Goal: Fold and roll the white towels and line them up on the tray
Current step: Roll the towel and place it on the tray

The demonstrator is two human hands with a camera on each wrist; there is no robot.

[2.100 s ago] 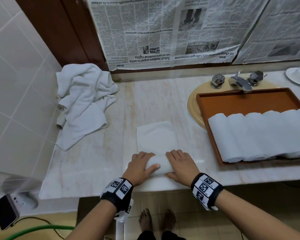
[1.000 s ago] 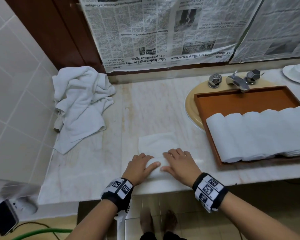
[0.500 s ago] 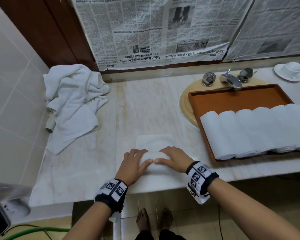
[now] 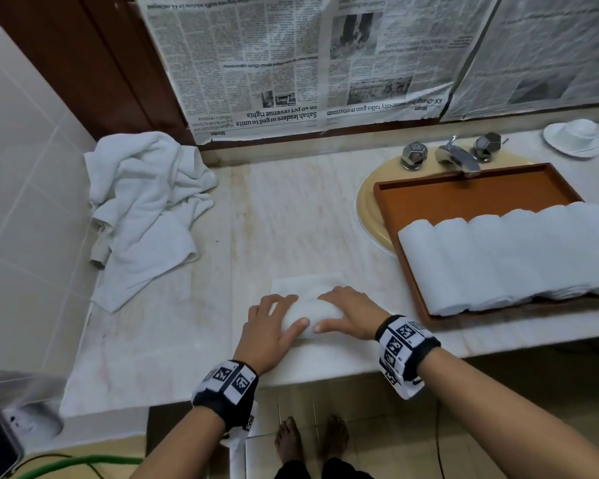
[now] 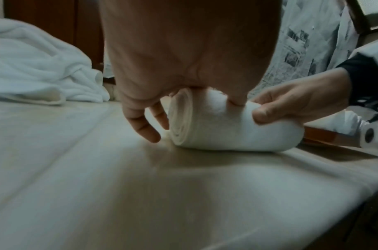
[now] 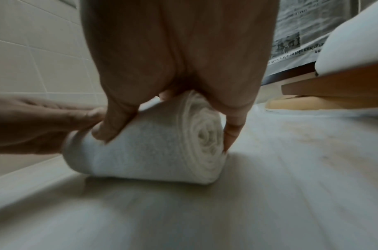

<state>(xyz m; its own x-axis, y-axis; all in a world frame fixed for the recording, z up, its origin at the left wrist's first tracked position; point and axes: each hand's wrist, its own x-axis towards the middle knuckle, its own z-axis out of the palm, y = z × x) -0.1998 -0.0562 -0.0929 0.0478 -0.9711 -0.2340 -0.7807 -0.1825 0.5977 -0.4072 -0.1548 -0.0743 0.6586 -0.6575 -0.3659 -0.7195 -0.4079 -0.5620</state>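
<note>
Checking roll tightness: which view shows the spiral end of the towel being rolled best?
Right wrist: the half-rolled towel's spiral end faces the camera, layers distinct. Left wrist shows the opposite end obliquely, partly behind fingers. Head shows only its top between both hands, no spiral.

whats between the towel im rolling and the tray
Only bare marble counter lies between the half-rolled towel and the tray; the head view shows it.

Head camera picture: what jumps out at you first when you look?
Both hands, left hand and right hand, grip a half-rolled white towel at the marble counter's near edge. To the right, rolled white towels line a brown wooden tray; a crumpled white towel heap lies far left.
</note>
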